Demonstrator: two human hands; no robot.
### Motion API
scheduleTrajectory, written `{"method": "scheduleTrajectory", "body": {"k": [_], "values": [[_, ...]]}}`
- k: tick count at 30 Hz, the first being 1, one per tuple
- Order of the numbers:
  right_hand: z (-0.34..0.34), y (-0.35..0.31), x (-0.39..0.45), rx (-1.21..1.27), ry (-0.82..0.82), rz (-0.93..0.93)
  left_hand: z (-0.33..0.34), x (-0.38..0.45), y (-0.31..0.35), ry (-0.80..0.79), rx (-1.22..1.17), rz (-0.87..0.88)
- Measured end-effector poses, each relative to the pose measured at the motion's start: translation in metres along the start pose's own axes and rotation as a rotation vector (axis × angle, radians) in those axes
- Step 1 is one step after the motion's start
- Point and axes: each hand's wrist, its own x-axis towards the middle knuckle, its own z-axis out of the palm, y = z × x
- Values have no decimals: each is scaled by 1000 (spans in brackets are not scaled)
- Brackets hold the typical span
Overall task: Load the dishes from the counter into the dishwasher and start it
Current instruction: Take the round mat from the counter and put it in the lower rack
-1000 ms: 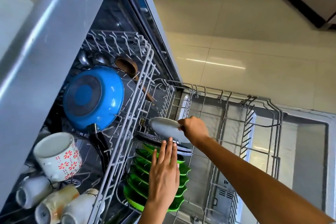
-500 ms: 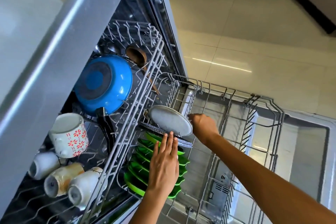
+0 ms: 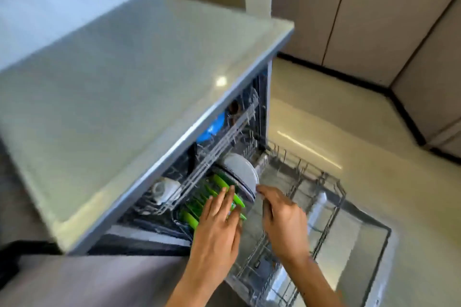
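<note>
The tabletop point(image 3: 124, 97) lies well up and left of both hands, with no dish showing on it. The left hand point(image 3: 217, 229) lies flat, fingers straight, on the green plates point(image 3: 214, 197); a light press there should hold them upright. Just right of its fingertips the grey plate point(image 3: 240, 174) stands in the lower rack point(image 3: 324, 197). The right hand point(image 3: 284, 217), its grip loosely curled, touches the plate's rim and seems to hold nothing; it is best withdrawn only once the plate sits firm.
</note>
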Motion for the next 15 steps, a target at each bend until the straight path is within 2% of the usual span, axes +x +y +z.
{"method": "scheduleTrajectory", "body": {"k": [4,6,11,15], "values": [[-74,-109,-37,126,101,-89,-123,-75,14,169,-32,-98],[-98,-167,-61,172,78,-163,-176,-124,15,226,-8,-195],[-107,-296,-105,286,-107,-552,-267,-230,-9,421,44,-533],[-65,-383,-137,370,-291,-844,-313,-318,-47,606,127,-826]]}}
